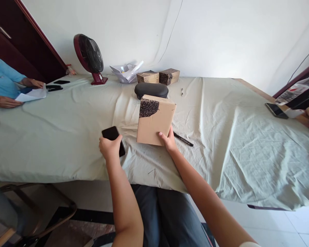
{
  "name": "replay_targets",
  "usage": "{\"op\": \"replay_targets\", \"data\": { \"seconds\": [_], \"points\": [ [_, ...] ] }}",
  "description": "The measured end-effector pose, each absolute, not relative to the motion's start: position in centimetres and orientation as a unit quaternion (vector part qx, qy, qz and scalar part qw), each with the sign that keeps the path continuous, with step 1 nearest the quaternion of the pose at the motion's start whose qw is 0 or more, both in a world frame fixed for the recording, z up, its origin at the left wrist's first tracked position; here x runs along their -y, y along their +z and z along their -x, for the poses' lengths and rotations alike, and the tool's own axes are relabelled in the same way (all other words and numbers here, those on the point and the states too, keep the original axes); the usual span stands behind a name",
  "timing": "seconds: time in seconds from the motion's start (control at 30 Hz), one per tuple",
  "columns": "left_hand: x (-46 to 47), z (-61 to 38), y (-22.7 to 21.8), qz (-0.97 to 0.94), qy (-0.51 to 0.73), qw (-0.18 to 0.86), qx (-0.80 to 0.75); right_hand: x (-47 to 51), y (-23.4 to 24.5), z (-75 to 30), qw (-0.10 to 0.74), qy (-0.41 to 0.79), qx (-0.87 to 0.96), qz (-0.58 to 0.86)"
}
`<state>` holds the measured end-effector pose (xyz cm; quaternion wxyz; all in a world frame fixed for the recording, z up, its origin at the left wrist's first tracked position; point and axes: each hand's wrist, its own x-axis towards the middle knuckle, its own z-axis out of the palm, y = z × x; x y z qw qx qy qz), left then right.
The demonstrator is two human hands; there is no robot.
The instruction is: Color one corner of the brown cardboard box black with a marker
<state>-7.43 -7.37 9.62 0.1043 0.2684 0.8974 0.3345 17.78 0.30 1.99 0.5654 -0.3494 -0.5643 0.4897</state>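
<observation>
In my right hand (168,139) is a cardboard box (156,121), tilted up from the cloth, my thumb on its front face and the other fingers hidden behind it. Black scribble covers the box's upper left corner. My left hand (110,146) grips a black smartphone (110,133) by its sides, thumb along the right edge, at the table's near side. A black marker pen (183,139) lies just right of my right hand. Behind the cardboard box sits a black hard case (151,90).
Two more small cardboard boxes (147,77) stand by the wall, beside a plastic basket (127,77) of papers and a dark red fan (89,56). At the left, a person in a blue shirt (2,77) holds paper (32,95). Another phone (276,110) lies far right.
</observation>
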Motion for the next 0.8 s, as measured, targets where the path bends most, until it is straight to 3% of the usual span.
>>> {"op": "replay_targets", "data": {
  "seconds": [0.13,0.27,0.4,0.63,0.8],
  "points": [
    [9.4,3.6,13.0,-0.344,0.458,-0.023,-0.819,-0.4,1.7,-17.7,0.557,0.496,0.569,0.346],
    [10.2,-2.3,14.2,-0.422,0.558,-0.008,-0.715,-0.2,1.6,-17.7,0.542,0.492,0.581,0.356],
    [9.2,-5.8,13.6,-0.488,0.574,0.005,-0.658,-0.2,1.8,-17.6,0.554,0.472,0.584,0.36],
    [8.2,-5.6,12.4,-0.482,0.616,-0.106,-0.613,-0.5,1.2,-17.5,0.55,0.486,0.579,0.356],
    [8.0,-4.4,11.7,-0.473,0.62,-0.112,-0.616,-0.7,0.8,-17.5,0.557,0.47,0.585,0.357]
  ]
}}
